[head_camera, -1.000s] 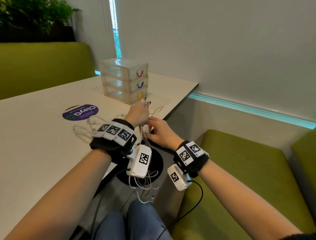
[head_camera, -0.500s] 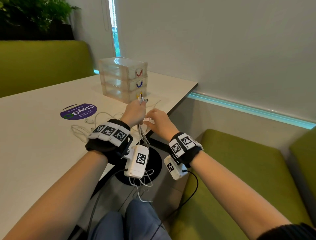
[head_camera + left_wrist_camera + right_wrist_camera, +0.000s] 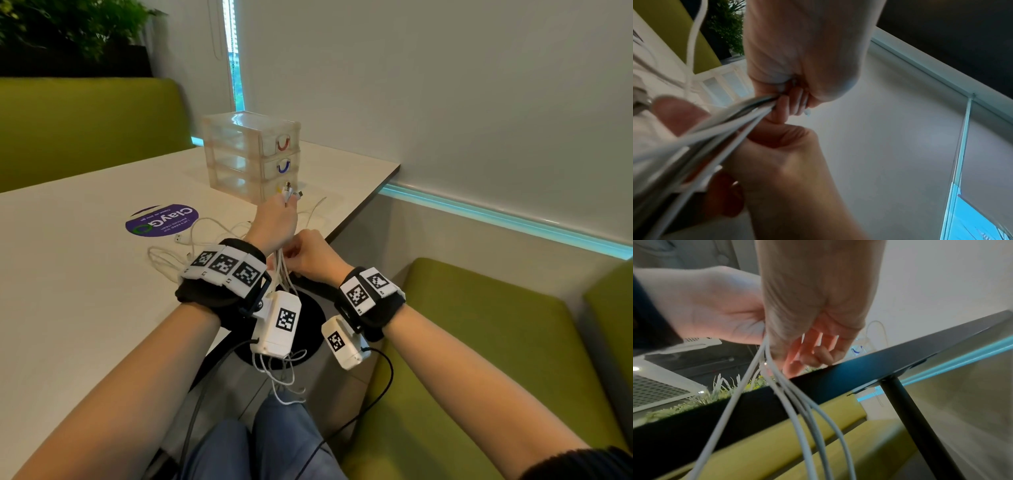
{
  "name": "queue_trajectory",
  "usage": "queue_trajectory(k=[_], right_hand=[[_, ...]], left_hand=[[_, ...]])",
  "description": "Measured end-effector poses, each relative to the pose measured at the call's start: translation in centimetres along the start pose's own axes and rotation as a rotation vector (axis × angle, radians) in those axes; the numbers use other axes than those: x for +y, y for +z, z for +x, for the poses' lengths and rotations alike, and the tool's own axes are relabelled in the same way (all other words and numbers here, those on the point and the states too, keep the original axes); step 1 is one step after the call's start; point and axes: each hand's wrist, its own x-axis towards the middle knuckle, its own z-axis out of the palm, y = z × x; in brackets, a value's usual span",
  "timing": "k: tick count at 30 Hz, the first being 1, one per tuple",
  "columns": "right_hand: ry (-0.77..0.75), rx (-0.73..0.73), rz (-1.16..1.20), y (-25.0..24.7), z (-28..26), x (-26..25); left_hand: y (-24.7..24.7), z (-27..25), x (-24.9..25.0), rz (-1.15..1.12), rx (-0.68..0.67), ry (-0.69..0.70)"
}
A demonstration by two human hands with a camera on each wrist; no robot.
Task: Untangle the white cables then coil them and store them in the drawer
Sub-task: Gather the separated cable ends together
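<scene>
My left hand [image 3: 276, 221] grips a bundle of white cables [image 3: 281, 263] upright over the table's near edge, with the plugs [image 3: 291, 193] poking out above the fist. Just below and to the right, my right hand [image 3: 310, 253] curls round the same strands. The loose ends hang down past the table edge [image 3: 281, 377]. In the left wrist view the left hand [image 3: 797, 65] is a fist on the cables [image 3: 715, 126], with the right hand [image 3: 787, 162] beneath it. In the right wrist view the cables [image 3: 797, 402] drop from between the right hand [image 3: 813, 313] and the left hand [image 3: 715, 309].
A clear three-drawer unit [image 3: 253, 154] stands shut on the white table [image 3: 68, 274] behind the hands. More white cable [image 3: 191, 240] lies looped beside a purple round sticker [image 3: 161, 219]. Green benches [image 3: 479, 342] flank the table; its black leg base [image 3: 308, 315] is below.
My right hand has slid up and left along the bundle, closer under the left hand. The left hand has stayed almost in place, still holding the plugs up.
</scene>
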Motion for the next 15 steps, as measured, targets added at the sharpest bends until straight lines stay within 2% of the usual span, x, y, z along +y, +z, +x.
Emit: queue_trajectory(k=[3,5,10,15], right_hand=[[0.040,0.055,-0.041,0.1,0.3,-0.1],[0.058,0.011,-0.094,0.1,0.5,-0.4],[0.050,-0.018,-0.281,0.8,0.8,-1.3],[0.047,0.066,-0.252,1.1,0.3,-1.3]], left_hand=[[0.2,-0.2,0.0,-0.008,0.071,0.067],[0.2,-0.3,-0.1,0.005,0.105,0.094],[0.1,-0.4,-0.1,0.010,0.111,0.122],[0.2,-0.3,0.0,0.011,0.111,0.141]])
